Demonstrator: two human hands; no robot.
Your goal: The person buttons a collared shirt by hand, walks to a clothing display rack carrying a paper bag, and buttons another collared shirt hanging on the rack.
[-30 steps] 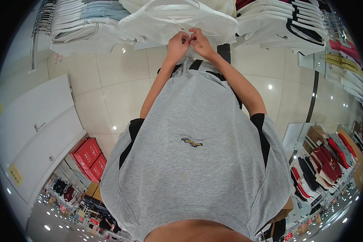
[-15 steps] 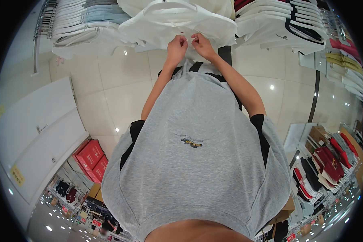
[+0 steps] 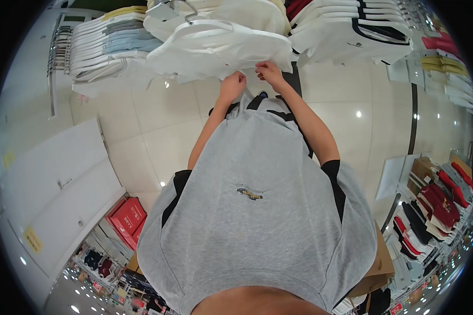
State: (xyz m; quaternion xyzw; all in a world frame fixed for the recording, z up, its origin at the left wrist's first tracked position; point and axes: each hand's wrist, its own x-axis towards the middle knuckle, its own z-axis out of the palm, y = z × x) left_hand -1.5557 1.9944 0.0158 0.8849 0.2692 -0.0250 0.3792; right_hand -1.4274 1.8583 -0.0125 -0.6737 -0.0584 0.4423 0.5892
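A white garment (image 3: 215,50) hangs from a white hanger (image 3: 202,26) with a metal hook at the top centre. My left hand (image 3: 233,85) is at the garment's lower edge, its fingers closed in a pinch; what they hold, if anything, is too small to make out. To its right, my right hand (image 3: 269,73) is near the garment's lower right part, with fingers bent and partly apart. Nothing shows between them. A gap separates the two hands.
Folded-over white and light blue garments (image 3: 115,44) hang at the upper left, white ones with black trim (image 3: 352,37) at the upper right. Red boxes (image 3: 129,218) stand lower left beside a white cabinet (image 3: 63,184). More clothes racks (image 3: 431,210) are lower right.
My hands have moved apart and lower in view, my right one shifting right. The view has tilted, so the hanger's hook now shows.
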